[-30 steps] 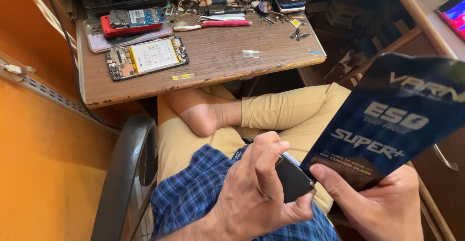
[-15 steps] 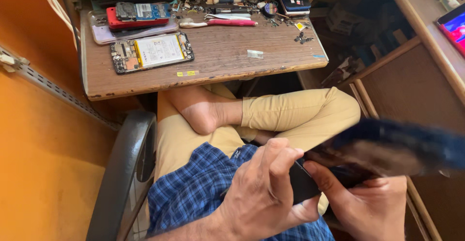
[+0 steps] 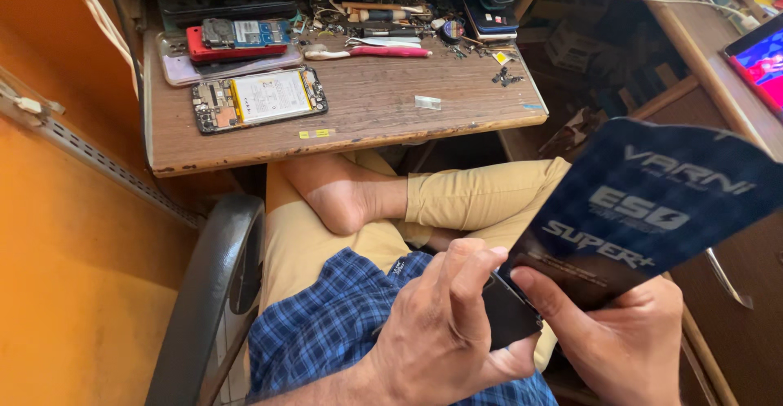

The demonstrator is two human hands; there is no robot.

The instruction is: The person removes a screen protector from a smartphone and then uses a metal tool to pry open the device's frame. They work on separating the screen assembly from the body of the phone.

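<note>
Both grips busy over the lap: left hand [image 3: 440, 332] pinches a small black slab [image 3: 510, 316], probably rigid and slick; right hand [image 3: 620, 332] clamps the dark pouch [image 3: 644, 210], light, floppy, best held at its bottom edge.

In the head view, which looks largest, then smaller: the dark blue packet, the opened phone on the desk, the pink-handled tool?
1. dark blue packet, though it is nearest the camera, so partly an effect of nearness.
2. opened phone.
3. pink-handled tool, thinnest.
</note>
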